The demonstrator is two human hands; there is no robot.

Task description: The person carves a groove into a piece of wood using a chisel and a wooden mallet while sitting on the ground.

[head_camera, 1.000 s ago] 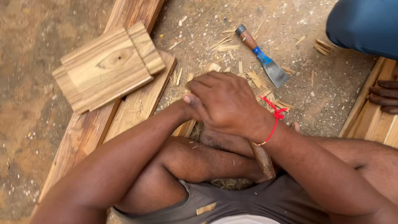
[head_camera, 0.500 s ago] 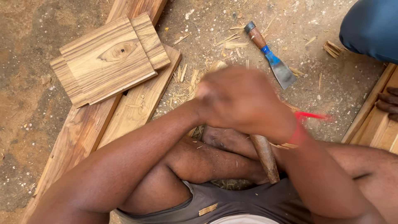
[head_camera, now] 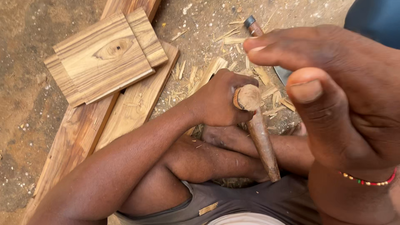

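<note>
While my left hand [head_camera: 218,100] clamps the stiff wooden mallet handle [head_camera: 259,133] near its rounded end — solid, grippy — my right hand [head_camera: 333,91] hangs open, apart.

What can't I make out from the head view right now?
- Chisel: only the handle end and a sliver of blade show; the raised right hand covers the rest.
- Wooden handle gripped by the left hand: its lower end disappears behind the legs.
- Long planks: cut off by the frame edges.
</note>
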